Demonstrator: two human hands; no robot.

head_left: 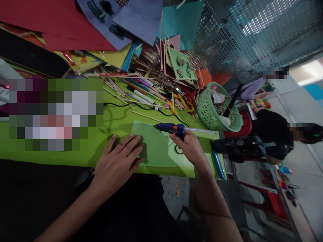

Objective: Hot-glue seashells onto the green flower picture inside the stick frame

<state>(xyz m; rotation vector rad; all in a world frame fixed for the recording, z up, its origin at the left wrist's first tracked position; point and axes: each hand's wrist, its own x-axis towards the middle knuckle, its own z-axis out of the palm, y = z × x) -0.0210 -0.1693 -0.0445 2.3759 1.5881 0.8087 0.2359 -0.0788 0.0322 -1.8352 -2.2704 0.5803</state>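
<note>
A light green sheet of paper (160, 148) lies on the bright green table (75, 156) near its front edge. My left hand (121, 156) rests flat with spread fingers at the sheet's left side. In my right hand (190, 144) is a blue glue gun (171, 127), its fingers wrapped round the handle. The gun's nozzle points left over the upper part of the sheet, and a clear glue stick (202, 130) extends from its back end. A small red light shows on the handle.
Pens, thin sticks and yellow-handled scissors (188, 105) crowd the table's back. A green basket (208, 109) stands at the back right, a blue object (219, 164) at the right edge. A black cable (141, 106) crosses behind the sheet. People are at the far right.
</note>
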